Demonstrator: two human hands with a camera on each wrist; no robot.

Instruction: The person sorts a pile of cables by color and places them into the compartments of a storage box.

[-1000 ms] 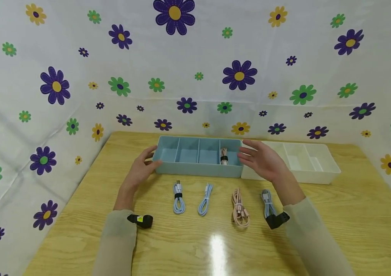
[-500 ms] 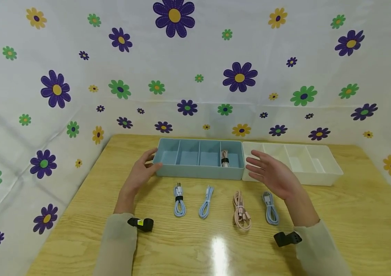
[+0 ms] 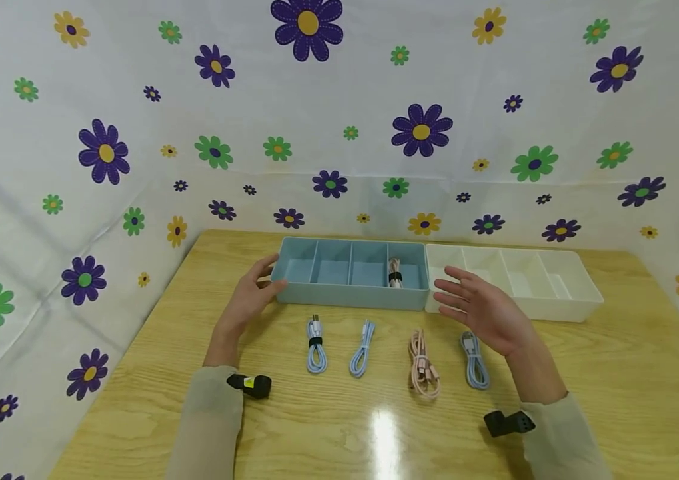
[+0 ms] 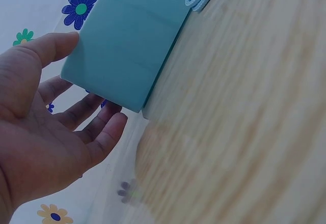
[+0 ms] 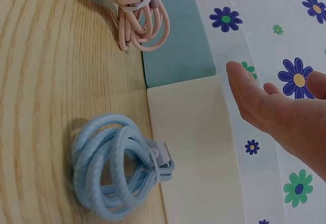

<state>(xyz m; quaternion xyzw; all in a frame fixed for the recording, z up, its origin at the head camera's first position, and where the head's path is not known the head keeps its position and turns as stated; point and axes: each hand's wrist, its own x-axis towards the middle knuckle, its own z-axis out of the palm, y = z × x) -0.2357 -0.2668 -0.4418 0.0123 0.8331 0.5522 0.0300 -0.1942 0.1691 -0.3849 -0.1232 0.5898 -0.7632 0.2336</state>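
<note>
My left hand point(image 3: 249, 299) touches the left end of a blue divided organizer box point(image 3: 345, 295); the left wrist view shows the thumb on its corner and the fingers point(image 4: 104, 132) loosely spread along its end. A pink cable point(image 3: 396, 265) with a black strap stands in the box's rightmost compartment. My right hand point(image 3: 486, 313) hovers, relaxed and holding nothing, before a white divided box point(image 3: 555, 308). Bundled cables lie on the table in front: a light blue one with a black strap point(image 3: 315, 341), another light blue one point(image 3: 361, 353), a pink one point(image 3: 422, 365) and a grey-blue one point(image 3: 476, 367).
The two boxes stand end to end along the back of the wooden table point(image 3: 303, 433). Behind them hangs a white flowered cloth point(image 3: 369, 87), which also covers the left and right sides. A glare spot lies near the front.
The right hand has drawn back to the right, from the blue box's right compartment to in front of the white box. The left hand stays at the blue box's end.
</note>
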